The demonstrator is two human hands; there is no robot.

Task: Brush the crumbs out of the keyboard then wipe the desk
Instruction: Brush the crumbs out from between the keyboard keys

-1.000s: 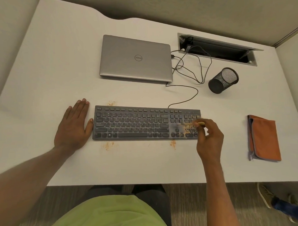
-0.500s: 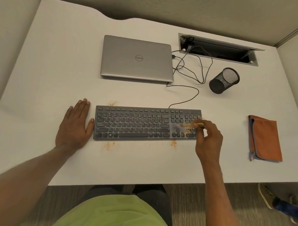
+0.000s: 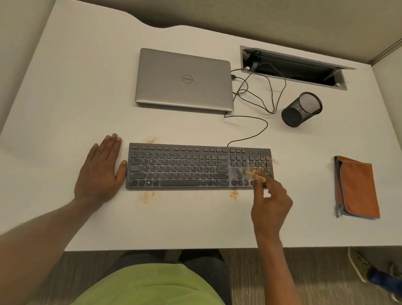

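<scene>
Head view. Step in hand is judged to be brushing. The flat dark-grey plastic keyboard (image 3: 184, 169) is steadied on the white desk (image 3: 79, 88) by the left hand (image 3: 100, 169), laid flat with fingers straight at the keyboard's 9 o'clock end. A small tan-handled brush (image 3: 253, 174) is pinched by the right hand (image 3: 271, 202) over the number pad, at the 3 o'clock end, where orange-brown crumbs (image 3: 263, 159) are seen. Next, these need to be swept off the edge. The folded orange cloth (image 3: 356, 188) at 3 o'clock lies untouched.

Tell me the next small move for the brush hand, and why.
Probably sweep the brush rightward over the number pad and off the right edge of the keyboard. Orange crumbs lie on those keys, the right hand pinches the brush just left of them, and the left hand lies flat, thumb against the keyboard's left end.
</scene>
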